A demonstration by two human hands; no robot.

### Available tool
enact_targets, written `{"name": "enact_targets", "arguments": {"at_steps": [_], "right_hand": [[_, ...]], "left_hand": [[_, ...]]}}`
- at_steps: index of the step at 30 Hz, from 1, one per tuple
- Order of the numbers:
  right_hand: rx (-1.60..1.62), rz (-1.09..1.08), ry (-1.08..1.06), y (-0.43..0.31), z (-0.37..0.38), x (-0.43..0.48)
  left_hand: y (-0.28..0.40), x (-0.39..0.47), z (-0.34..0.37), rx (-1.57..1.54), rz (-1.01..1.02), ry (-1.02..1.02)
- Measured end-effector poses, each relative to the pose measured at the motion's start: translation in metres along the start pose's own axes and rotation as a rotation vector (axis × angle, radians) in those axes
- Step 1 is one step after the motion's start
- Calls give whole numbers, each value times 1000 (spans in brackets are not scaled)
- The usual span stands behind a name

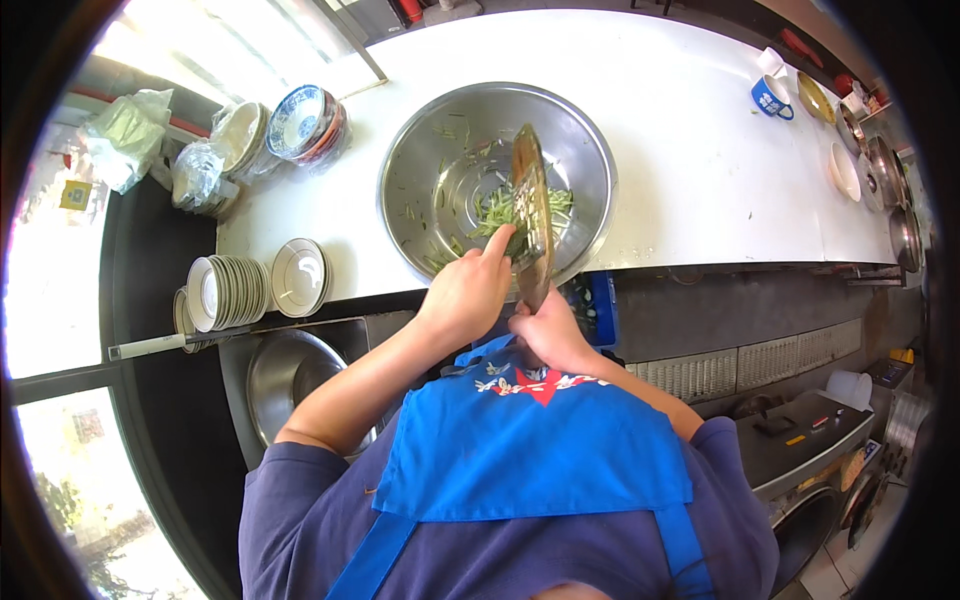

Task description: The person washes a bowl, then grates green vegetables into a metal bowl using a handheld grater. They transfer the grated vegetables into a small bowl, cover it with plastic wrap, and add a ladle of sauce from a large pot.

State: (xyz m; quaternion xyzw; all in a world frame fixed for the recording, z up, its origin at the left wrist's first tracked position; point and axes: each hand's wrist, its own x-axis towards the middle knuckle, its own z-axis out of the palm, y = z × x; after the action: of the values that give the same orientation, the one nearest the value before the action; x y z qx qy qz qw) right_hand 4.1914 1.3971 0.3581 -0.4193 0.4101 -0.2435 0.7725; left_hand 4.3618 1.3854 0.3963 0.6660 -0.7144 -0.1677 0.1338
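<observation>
My right hand [553, 330] grips the lower end of a long wooden board [534, 202], probably a hand grater, tilted up over a large stainless steel bowl [412, 150]. Wet green shreds cling to the board's face. My left hand [469, 292] is at the board's left side, its index finger extended against green bits; whether it holds anything is hidden. Pale green vegetable shreds [495, 210] lie in the bottom of the bowl, and more stick to its inner wall.
The bowl stands on a white worktop [675, 150]. To the left are stacked plates [232, 292], patterned bowls [300, 124] and plastic-wrapped dishes [240, 135]. A blue-and-white mug [771, 96] and metal pans [885, 172] are at the right. A metal basin [292, 375] sits below the worktop's edge.
</observation>
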Motion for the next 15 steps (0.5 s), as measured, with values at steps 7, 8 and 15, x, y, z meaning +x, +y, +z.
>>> {"name": "enact_targets", "arguments": {"at_steps": [7,8,15], "right_hand": [[-99,107,-24,-5,-6,1],[-125,85,-72,-6,-7,2],[-50,2,42,-2,-8,2]], "left_hand": [[8,4,-7,-41,-207,-102],[7,3,0,-63,-35,-18],[14,8,-11,-108,-205,-177]]}}
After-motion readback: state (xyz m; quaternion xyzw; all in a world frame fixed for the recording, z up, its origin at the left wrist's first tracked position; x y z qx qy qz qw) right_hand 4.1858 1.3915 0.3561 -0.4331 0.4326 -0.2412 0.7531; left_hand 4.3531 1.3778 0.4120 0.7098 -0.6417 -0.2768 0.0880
